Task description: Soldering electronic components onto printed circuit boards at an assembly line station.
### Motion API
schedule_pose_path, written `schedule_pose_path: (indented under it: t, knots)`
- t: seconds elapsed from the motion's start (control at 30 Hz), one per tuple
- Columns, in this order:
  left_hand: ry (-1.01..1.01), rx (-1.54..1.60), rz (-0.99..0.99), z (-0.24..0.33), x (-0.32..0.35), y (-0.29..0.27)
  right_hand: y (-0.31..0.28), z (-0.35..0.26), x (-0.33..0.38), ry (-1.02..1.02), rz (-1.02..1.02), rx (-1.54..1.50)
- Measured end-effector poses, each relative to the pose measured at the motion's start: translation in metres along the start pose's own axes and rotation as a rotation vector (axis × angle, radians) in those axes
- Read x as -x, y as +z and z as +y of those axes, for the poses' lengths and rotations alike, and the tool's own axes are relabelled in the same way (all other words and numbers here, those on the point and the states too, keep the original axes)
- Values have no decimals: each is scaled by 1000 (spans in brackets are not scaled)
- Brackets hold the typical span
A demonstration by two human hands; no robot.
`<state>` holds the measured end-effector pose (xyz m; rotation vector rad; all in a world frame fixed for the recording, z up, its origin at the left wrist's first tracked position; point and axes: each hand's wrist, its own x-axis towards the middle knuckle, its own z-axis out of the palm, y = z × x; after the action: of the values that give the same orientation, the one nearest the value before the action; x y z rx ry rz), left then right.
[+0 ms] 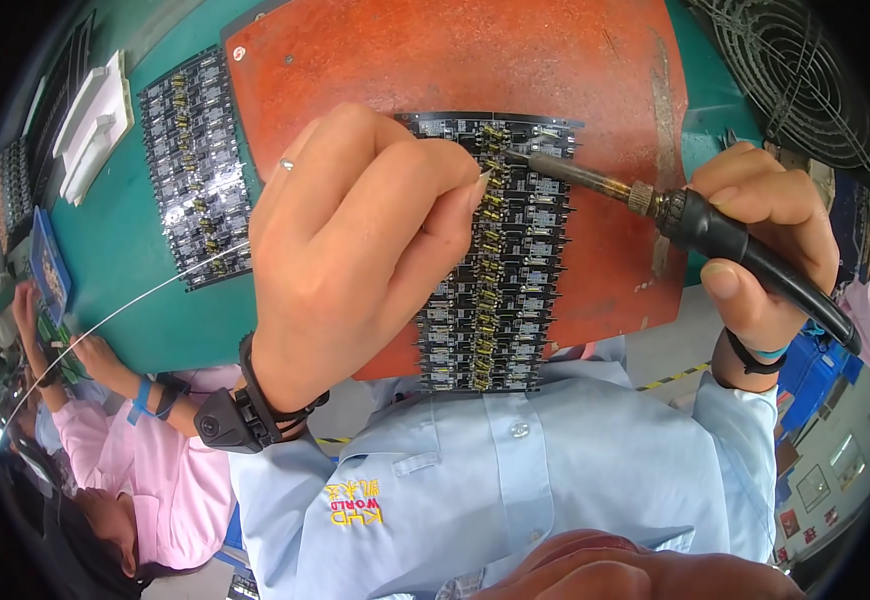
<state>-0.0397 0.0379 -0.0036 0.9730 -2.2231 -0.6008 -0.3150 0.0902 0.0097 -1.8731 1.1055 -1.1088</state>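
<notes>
A long black panel of small circuit boards (540, 260) lies on the orange-red mat, with a row of yellowish parts down its middle. My left hand (355, 230) is closed over the panel's left side, pinching thin solder wire (170, 280) between thumb and forefinger. The wire trails away to the left, and its short end points at the yellowish row. Held in my right hand (775, 220) is a soldering iron (700, 225) with a black handle. Its tip reaches left to the upper part of that row, close to the wire's end; contact cannot be made out.
Under everything is an orange-red mat (455, 60) on a green table (135, 325). A second board panel (195, 170) lies left, beside a white plastic piece (95, 130). A round fan grille (805, 75) stands far right. At left a co-worker in pink (175, 450) handles a green board.
</notes>
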Motion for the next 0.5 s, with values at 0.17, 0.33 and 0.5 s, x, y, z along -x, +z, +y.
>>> schedule_pose_path:
  t: [0.17, 0.33, 0.5]
  knots:
    - [13, 18, -5, 0, -2, 0, -2, -2, 0, 5, -1, 4]
    - [16, 1, -1, -4, 0, 1, 0, -1, -1, -5, -12, 4]
    - [0, -32, -24, -4, 1, 1, 1, -1, -2, -13, -28, 8]
